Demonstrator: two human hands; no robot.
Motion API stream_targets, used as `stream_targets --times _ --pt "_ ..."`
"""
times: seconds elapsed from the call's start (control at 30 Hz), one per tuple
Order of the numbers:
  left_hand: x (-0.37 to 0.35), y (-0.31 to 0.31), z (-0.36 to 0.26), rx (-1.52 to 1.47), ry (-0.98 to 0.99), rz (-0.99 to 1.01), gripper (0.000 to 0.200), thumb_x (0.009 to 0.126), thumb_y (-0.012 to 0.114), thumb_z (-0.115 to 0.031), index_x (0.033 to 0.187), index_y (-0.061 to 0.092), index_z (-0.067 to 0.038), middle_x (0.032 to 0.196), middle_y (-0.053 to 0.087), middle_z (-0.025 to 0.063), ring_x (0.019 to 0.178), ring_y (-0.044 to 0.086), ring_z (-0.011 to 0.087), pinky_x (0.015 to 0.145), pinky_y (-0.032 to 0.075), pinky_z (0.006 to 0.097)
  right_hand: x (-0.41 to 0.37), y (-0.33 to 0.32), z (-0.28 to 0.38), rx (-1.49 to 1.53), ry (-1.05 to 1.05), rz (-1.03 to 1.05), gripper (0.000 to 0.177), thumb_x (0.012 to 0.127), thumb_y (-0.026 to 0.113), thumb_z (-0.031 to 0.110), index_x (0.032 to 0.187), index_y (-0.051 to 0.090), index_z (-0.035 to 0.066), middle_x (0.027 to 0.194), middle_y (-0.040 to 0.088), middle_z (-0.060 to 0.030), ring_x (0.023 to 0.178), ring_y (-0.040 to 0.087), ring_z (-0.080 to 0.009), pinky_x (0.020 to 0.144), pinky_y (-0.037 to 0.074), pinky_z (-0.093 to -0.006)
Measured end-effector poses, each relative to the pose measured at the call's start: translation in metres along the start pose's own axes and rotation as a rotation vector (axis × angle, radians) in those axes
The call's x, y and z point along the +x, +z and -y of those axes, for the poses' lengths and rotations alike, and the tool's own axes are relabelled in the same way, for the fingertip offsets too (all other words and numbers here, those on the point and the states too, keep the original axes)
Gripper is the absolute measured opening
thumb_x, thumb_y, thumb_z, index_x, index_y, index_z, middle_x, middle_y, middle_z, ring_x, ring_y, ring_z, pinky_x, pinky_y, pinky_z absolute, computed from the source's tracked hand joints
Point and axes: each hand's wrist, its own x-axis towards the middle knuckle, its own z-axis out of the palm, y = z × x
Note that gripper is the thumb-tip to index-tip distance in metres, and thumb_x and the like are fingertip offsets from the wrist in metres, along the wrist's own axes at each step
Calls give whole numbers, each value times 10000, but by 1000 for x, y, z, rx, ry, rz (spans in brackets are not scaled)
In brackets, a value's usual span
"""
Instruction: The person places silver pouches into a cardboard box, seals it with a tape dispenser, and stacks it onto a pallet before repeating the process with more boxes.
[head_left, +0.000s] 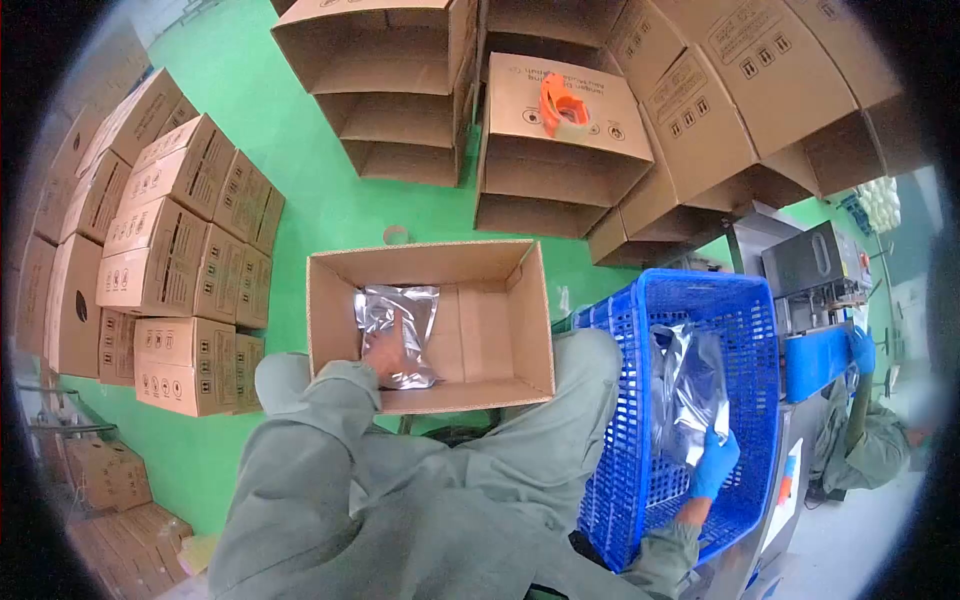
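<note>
In the open cardboard box (475, 392) between my knees lies a silver foil pouch (410, 302), against the box's left side. My left hand (386, 355), bare, rests on that pouch with a finger stretched out along it. To the right, my right hand (714, 466) in a blue glove reaches into the blue plastic basket (612, 420). It grips the lower end of another silver foil pouch (697, 385), which is inside the basket. Further foil is partly hidden behind that pouch.
Closed cartons (165, 255) are stacked at the left, and open empty cartons (560, 150) stand ahead. An orange tape dispenser (563, 105) sits on one; a tape roll (396, 236) lies on the green floor. Right of the basket, a co-worker (872, 440) is beside a machine (815, 275).
</note>
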Motion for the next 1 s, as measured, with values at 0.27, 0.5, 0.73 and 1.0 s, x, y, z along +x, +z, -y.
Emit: stream_targets --times 0.27,0.5,0.73,1.0 --pt "-5 -44 -27 124 231 68 1161 737 771 -415 1534 -25 -137 1446 305 357 1298 401 494 1048 383 539 -41 -15 216 492 -120 -20 117 818 642 38 930 643 4 825 594 10 761 520 -88 684 424 -248" --pt "-193 -97 -138 -1752 1435 71 998 757 745 -488 1469 264 21 1445 414 185 1311 443 302 1091 371 427 -94 33 321 440 -1021 893 368 774 729 158 1112 655 33 1131 644 -172 995 634 -269 836 492 -358" --pt "-220 -102 -95 -1681 756 -286 654 767 723 -88 1339 438 49 1215 597 156 1049 629 248 939 502 367 -99 167 324 399 -609 858 967 676 857 253 1428 333 -58 1286 548 -246 1163 570 -286 974 459 -377" --pt "-201 -163 -84 -1850 804 -567 296 874 681 -74 1138 582 16 1009 660 75 878 628 137 784 507 287 -105 189 340 719 -553 932 688 730 813 132 1296 443 4 1138 593 -95 1044 579 -162 896 480 -290"
